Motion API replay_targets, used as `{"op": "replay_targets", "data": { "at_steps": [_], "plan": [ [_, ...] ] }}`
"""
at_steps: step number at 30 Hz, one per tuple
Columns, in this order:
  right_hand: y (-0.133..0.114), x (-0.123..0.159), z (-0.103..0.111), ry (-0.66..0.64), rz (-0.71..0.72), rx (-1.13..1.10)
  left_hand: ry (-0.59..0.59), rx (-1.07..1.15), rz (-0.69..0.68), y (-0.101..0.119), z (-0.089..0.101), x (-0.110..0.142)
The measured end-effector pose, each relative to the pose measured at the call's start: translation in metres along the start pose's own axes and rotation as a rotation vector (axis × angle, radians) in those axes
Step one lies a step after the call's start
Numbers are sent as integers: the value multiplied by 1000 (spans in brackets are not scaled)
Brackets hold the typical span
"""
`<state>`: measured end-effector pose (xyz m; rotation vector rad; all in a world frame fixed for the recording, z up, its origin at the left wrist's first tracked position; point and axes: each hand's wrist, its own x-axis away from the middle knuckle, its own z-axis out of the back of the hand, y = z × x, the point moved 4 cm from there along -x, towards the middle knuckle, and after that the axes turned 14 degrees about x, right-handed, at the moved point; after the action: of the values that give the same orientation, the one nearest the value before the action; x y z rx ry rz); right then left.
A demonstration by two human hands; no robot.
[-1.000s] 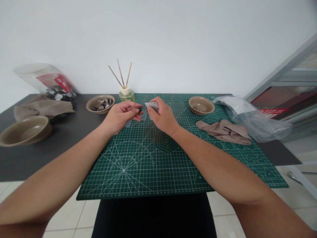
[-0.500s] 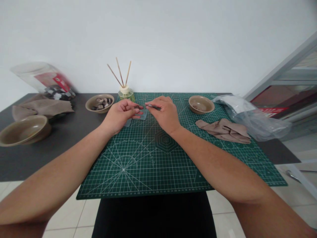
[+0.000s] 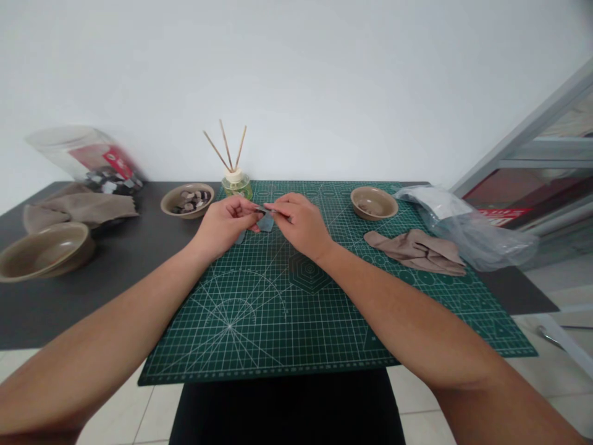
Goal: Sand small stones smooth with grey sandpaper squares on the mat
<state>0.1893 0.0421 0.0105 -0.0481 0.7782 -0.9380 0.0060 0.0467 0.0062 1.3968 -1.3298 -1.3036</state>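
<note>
My left hand [image 3: 230,224] is closed in a pinch on a small dark piece [image 3: 261,211] above the green cutting mat [image 3: 259,346]. Opposite it, my right hand [image 3: 303,222] grips a small folded grey sheet [image 3: 280,214], mostly covered by the fingers. Both sets of fingertips meet over the dark piece. Thin grey-blue sheets [image 3: 265,223] lie on the mat below the hands, partly hidden. Left of the hands, a brown bowl [image 3: 172,213] holds several dark and pale pieces. On the right, another brown bowl [image 3: 391,210] has a few small pieces inside.
A reed diffuser [image 3: 236,183] stands at the mat's back edge. Brown cloths [image 3: 414,248] lie on both sides. A larger bowl [image 3: 69,247] and a bag of dark pieces [image 3: 109,167] are at left. A clear plastic bag [image 3: 477,238] rests at right.
My right hand has turned and moved left, bringing the folded grey sheet against the dark piece in my left hand. The view has tilted up slightly.
</note>
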Motion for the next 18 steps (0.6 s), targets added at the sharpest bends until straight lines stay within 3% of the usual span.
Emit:
{"op": "replay_targets", "data": {
  "at_steps": [5, 12, 18],
  "plan": [
    [-4, 2, 1, 12, 69, 27, 23, -53, -42, 4, 1, 1],
    [-10, 2, 1, -19, 182, 168, 41, -65, 13, 5, 1, 3],
    [-19, 4, 7, -56, 143, 268, 64, -5, 17, 4, 0, 4]
  ]
}}
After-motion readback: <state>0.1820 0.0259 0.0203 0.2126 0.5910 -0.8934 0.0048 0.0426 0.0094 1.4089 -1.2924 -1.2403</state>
